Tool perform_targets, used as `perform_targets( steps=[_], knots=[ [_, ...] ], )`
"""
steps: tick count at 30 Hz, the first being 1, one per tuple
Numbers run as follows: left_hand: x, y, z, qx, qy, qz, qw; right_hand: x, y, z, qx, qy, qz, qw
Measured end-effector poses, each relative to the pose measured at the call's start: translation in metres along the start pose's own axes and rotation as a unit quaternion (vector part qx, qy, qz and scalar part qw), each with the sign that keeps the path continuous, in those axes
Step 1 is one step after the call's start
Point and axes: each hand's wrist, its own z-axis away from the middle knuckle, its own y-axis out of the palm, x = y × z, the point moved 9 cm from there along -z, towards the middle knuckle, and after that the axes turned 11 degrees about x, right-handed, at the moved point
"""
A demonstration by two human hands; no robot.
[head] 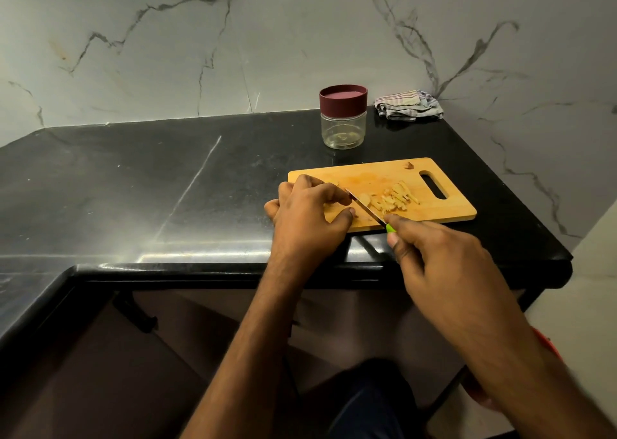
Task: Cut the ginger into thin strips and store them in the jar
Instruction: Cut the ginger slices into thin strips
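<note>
Ginger piece (365,200) sits mid cutting board (444,212), pinned by left hand (309,219), fingers curled down onto it; exact contact mostly hidden under the fingertips, likely a pinch. Right hand (434,255) clenched round green-handled knife (367,209), blade angled across the board just beside the left fingertips, edge down at the ginger. Cut strips (399,198) piled on the board, right of the blade, toward the handle slot. One small scrap (408,165) at the board's far edge. Jar (343,121) stands behind the board on the black counter (167,188), maroon lid on, looks empty bar a few bits. Striped cloth (409,104) behind the board, right of the jar. Progress: slicing well under way, small remainder uncut; jar unopened, nothing stored yet.
</note>
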Motion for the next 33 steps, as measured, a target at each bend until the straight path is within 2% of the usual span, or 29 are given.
perform_targets(
  steps=[6,33],
  knots=[
    [0.001,0.000,-0.001,0.008,-0.005,0.011,1.000,-0.004,-0.006,0.007,-0.027,0.008,-0.046,0.999],
    [0.003,-0.002,-0.002,-0.001,-0.013,0.024,1.000,0.002,0.010,0.006,0.018,0.025,-0.028,0.999]
  ],
)
